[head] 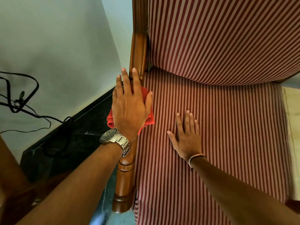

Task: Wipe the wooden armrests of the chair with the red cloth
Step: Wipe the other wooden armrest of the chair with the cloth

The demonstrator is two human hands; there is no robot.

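Note:
The chair has a red-and-pink striped seat (227, 143) and a glossy brown wooden armrest (125, 181) running down its left side. My left hand (129, 108), with a metal watch on the wrist, lies palm down on the red cloth (110, 120) and presses it onto the middle of that armrest, fingers spread and pointing toward the chair back. The cloth shows only at the hand's edges. My right hand (186, 137) rests flat on the striped seat, fingers apart, holding nothing. The other armrest is out of view.
The striped chair back (227, 38) rises at the top right. Left of the armrest are a pale wall (56, 46) with loose black cables (19, 98) and a dark skirting and floor (73, 143). A brown wooden piece (9, 176) sits at the far left.

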